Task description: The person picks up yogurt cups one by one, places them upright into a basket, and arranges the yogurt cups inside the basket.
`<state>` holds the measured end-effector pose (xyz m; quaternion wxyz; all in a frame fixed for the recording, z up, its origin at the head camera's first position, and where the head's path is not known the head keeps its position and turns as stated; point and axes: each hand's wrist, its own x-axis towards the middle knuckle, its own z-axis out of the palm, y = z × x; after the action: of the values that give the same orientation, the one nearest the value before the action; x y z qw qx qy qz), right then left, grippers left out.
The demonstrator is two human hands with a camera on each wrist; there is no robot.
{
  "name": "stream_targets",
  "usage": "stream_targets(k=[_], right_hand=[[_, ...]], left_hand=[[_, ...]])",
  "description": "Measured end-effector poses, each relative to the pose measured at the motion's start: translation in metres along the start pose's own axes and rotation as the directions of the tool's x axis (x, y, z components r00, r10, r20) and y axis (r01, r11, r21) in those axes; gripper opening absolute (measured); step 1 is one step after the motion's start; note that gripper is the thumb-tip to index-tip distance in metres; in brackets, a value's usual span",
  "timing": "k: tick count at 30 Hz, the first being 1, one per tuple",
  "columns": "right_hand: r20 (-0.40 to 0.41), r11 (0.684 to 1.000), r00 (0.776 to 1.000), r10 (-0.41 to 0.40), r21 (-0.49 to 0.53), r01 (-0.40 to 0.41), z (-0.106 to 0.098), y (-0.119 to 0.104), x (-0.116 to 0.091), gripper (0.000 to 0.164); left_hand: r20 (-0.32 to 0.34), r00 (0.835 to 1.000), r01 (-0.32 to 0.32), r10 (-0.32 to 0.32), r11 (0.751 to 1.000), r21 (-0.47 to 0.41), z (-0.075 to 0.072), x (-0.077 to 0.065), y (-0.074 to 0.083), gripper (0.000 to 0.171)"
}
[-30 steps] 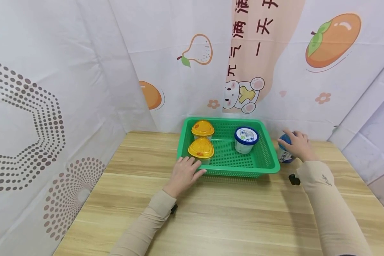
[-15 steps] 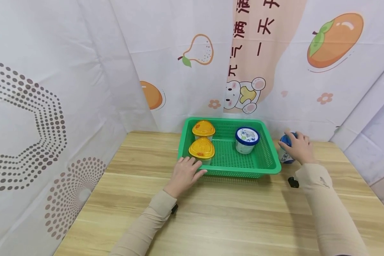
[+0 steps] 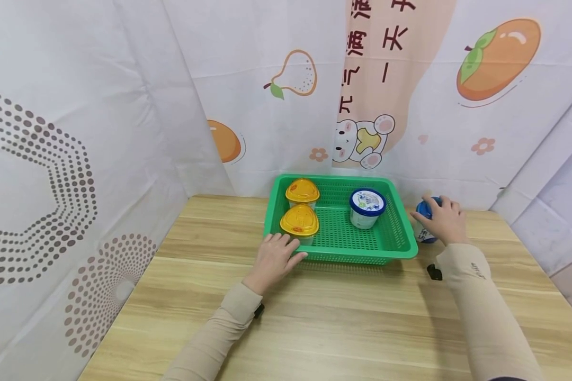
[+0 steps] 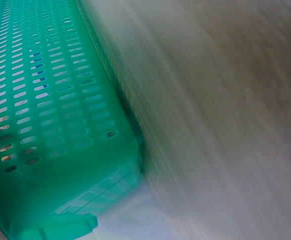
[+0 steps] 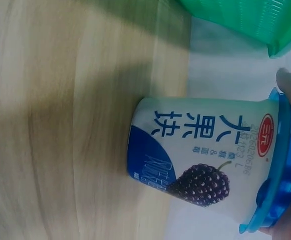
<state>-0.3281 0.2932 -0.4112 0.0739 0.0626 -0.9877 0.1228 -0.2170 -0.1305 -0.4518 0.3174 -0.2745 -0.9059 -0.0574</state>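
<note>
A green plastic basket [image 3: 343, 254] stands against the back curtain. My left hand [image 3: 274, 257] grips its front left rim, fingers over the edge and thumb on the outer side. Inside, near that hand, are two cups with orange lids, a front one [image 3: 299, 222] and a back one [image 3: 302, 191]. A tub with a dark blue lid [image 3: 367, 202] is in the right half. Outside, right of the basket, my right hand [image 3: 445, 219] grips the blue lid of a yogurt cup [image 5: 205, 155] from above. The cup is printed with a dark berry, its base close to the table.
The wooden table [image 3: 343, 328] runs up to a printed white curtain [image 3: 267, 132] at the back. Another curtain [image 3: 52, 211] closes the left side. The basket's right wall lies just left of my right hand.
My right hand has shifted slightly, its thumb and wrist a little to the left, and the yogurt cup's printed face has turned slightly left. My left hand and the basket stay put.
</note>
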Motion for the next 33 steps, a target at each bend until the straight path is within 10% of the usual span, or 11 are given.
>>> stream_targets(k=[33], right_hand=[[-0.040,0.998,0.998,-0.055,-0.011,0.055,-0.014,-0.010,0.001,0.060]], left_hand=[[0.020,1.000,0.013,-0.013,1.000,-0.003,-0.002,0.000,0.001,0.035]])
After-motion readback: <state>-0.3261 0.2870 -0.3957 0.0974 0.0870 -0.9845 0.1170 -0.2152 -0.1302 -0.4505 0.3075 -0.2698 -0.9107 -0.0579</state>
